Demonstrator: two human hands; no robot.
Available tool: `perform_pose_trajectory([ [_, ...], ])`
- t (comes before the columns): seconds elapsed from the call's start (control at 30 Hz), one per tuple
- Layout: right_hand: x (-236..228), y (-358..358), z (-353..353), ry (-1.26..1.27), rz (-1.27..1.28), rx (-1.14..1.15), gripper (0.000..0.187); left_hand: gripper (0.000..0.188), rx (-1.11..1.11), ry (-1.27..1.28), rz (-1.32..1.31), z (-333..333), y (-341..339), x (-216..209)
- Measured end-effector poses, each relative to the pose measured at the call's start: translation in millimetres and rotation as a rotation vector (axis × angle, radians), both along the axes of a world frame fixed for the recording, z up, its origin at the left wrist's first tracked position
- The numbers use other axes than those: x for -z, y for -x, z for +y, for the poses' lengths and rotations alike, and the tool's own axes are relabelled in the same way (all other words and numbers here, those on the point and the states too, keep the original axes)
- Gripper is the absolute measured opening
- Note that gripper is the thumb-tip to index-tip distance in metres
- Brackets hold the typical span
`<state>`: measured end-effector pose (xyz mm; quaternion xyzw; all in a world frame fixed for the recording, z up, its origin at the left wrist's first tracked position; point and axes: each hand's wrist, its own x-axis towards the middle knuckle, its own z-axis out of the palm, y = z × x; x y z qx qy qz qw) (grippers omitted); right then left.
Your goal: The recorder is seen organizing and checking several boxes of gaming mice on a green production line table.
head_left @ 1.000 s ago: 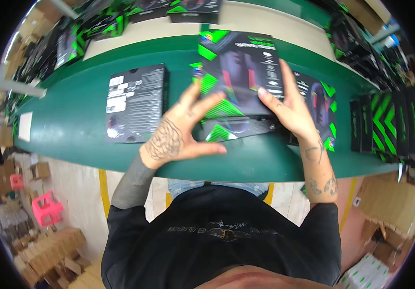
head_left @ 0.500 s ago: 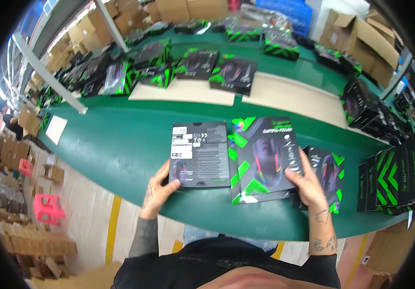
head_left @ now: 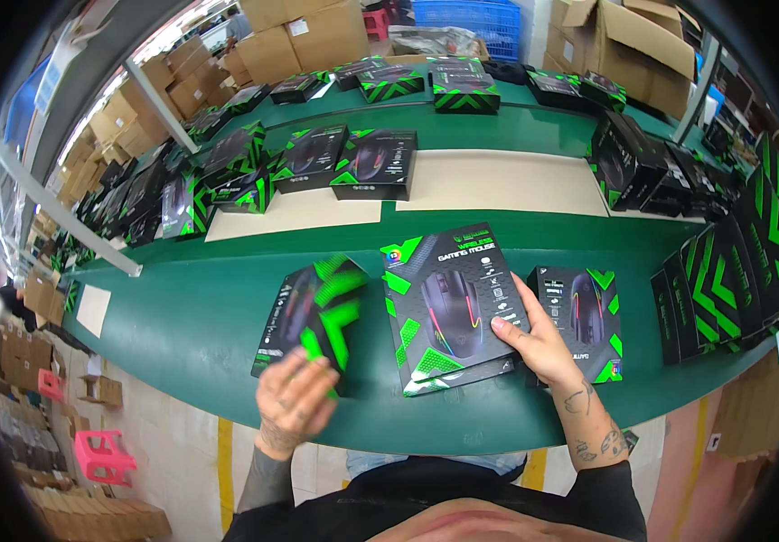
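My left hand (head_left: 293, 404) grips the near edge of a black-and-green product box (head_left: 311, 316), which is tilted on the green table (head_left: 182, 316). My right hand (head_left: 534, 339) rests on the right edge of a larger black-and-green box with a mouse picture (head_left: 448, 307), lying flat in front of me. A third, similar box (head_left: 584, 316) lies just right of that hand, partly under it.
A row of upright black-and-green boxes (head_left: 724, 280) stands at the right edge of the table. More such boxes (head_left: 344, 163) lie on the far side, beside beige mats (head_left: 498, 181). Cardboard cartons (head_left: 308, 36) are stacked behind. Pink stools (head_left: 100, 452) stand on the floor at left.
My left hand has turned its box over, from the black back face to the green-patterned side, and pulled it left and nearer. The right hand stays on the big box.
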<state>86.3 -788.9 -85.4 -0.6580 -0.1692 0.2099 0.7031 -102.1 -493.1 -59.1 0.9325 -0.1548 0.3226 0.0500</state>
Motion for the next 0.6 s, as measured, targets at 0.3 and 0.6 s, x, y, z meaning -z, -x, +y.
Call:
perform_pose_trajectory([
  [0.3, 2, 1, -1, 0.304, -0.564, 0.146, 0.064, 0.127, -0.330, 0.216, 0.450, 23, 12, 25],
  [0.6, -23, 8, 9, -0.010, -0.244, 0.125, 0.060, 0.117, -0.568, 0.612, 0.577, 30, 28, 43],
])
